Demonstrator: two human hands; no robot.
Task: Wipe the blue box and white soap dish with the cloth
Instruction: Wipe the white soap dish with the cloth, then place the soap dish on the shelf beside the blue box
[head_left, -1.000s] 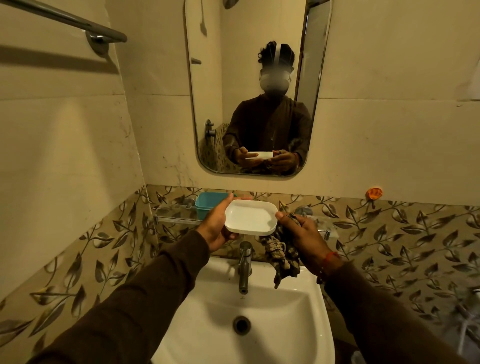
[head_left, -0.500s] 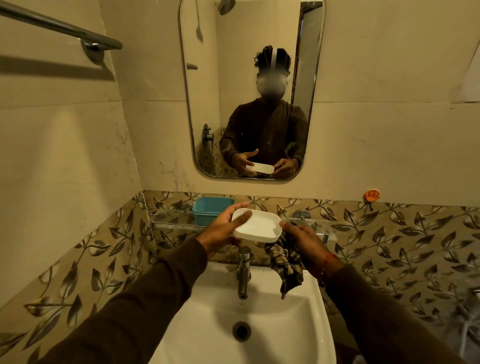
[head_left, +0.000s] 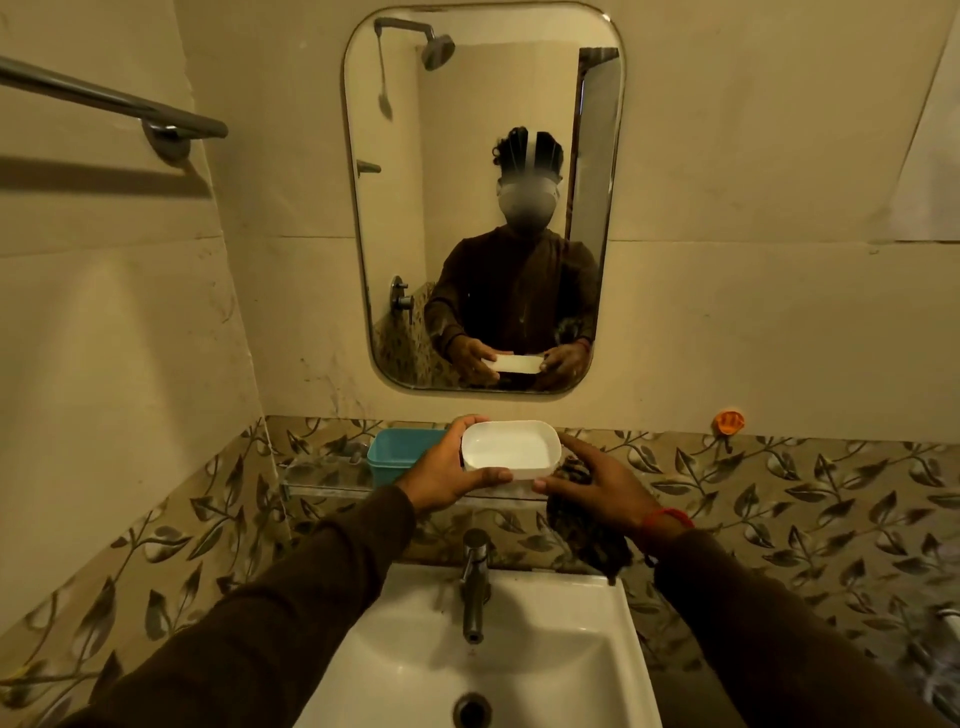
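The white soap dish (head_left: 511, 449) is upright with its hollow facing up, just above the glass shelf (head_left: 322, 480). My left hand (head_left: 451, 471) grips its left end, thumb along the near rim. My right hand (head_left: 597, 483) touches the dish's right end with its fingertips and holds the dark patterned cloth (head_left: 589, 530), which hangs down below the palm. The blue box (head_left: 399, 455) stands on the shelf, left of the dish and partly behind my left hand.
A white sink (head_left: 545, 660) with a steel tap (head_left: 474, 582) lies right below my hands. A mirror (head_left: 483, 197) hangs above the shelf. A towel rail (head_left: 119, 106) juts from the left wall. An orange hook (head_left: 729, 421) sits on the right wall.
The soap dish has turned from tilted to level and moved forward toward the shelf. Both hands moved with it, and the cloth now hangs lower under my right hand.
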